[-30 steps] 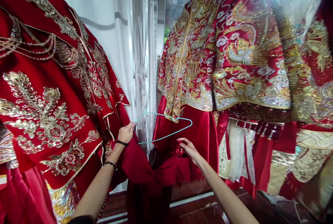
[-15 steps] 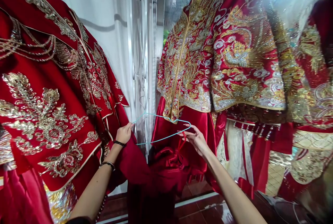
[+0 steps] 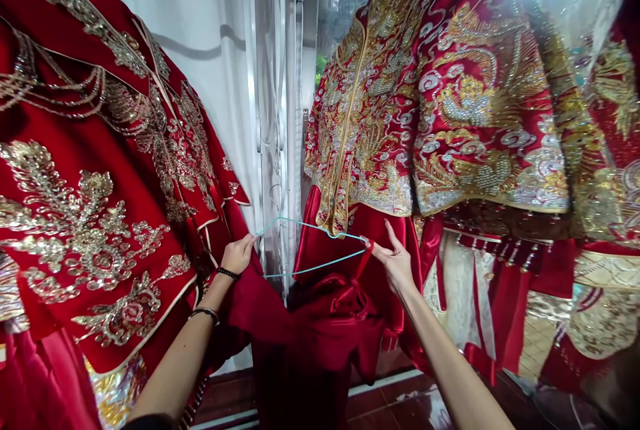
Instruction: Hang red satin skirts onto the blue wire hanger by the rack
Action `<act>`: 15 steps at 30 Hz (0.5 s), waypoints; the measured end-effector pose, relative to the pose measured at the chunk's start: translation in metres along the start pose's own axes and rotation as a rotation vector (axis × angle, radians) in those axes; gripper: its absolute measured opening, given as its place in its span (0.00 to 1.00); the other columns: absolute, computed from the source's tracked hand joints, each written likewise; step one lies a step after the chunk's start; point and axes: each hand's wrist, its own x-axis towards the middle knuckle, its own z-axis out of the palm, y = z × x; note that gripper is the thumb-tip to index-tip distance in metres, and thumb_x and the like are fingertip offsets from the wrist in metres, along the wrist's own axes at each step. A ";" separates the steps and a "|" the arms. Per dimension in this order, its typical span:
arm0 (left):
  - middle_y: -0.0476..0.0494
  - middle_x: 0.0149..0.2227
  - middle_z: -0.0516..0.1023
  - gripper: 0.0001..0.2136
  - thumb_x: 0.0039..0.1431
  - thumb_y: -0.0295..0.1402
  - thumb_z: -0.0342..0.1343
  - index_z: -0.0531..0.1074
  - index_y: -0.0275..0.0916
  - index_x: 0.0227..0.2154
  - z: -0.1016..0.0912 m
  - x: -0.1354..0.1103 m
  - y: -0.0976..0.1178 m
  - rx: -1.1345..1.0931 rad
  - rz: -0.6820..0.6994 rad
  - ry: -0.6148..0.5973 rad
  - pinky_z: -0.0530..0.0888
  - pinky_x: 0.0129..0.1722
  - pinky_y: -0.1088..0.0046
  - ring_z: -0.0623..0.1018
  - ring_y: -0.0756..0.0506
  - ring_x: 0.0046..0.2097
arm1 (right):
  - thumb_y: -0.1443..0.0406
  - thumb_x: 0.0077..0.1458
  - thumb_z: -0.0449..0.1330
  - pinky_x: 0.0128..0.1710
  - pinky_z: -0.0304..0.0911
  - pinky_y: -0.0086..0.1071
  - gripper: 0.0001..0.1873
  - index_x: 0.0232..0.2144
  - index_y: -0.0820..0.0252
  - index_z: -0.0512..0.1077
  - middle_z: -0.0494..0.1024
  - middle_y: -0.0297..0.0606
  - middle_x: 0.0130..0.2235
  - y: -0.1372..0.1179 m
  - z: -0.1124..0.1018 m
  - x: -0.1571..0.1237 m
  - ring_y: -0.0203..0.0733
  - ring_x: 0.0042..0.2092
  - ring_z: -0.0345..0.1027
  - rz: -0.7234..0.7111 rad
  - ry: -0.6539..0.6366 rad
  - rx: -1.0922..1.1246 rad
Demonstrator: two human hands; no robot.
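Between my hands is a thin light-blue clothes hanger point(image 3: 315, 263), its metal hook pointing up. My left hand point(image 3: 238, 255) is closed around the hanger's left end. At the other end, my right hand point(image 3: 396, 263) pinches the hanger's tip, with one finger raised away from it. A red ribbon loop point(image 3: 363, 262) passes over that tip beside my fingertips. It runs down to a dark red garment point(image 3: 310, 343), which hangs in folds below the hanger. The garment's left part reaches up near my left hand, where its attachment is hidden.
On the left hangs a red jacket point(image 3: 120, 170) with silver-gold beadwork. A heavily embroidered red and gold jacket point(image 3: 370, 110) hangs at right, more embroidered garments beside it. White metal posts point(image 3: 273, 83) and a white curtain point(image 3: 200, 10) stand behind. Reddish tiles point(image 3: 385, 403) cover the floor.
The ribbon loop has moved up and right, onto the hanger's right tip. My right hand has shifted slightly right and raised a finger. My left hand keeps its hold.
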 end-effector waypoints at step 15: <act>0.49 0.20 0.69 0.16 0.62 0.37 0.36 0.67 0.39 0.26 -0.001 -0.001 0.006 0.027 -0.018 -0.018 0.58 0.27 0.76 0.69 0.50 0.24 | 0.62 0.38 0.64 0.36 0.65 0.33 0.16 0.34 0.58 0.70 0.78 0.35 0.27 -0.015 0.054 0.045 0.43 0.35 0.73 -0.030 -0.389 -0.555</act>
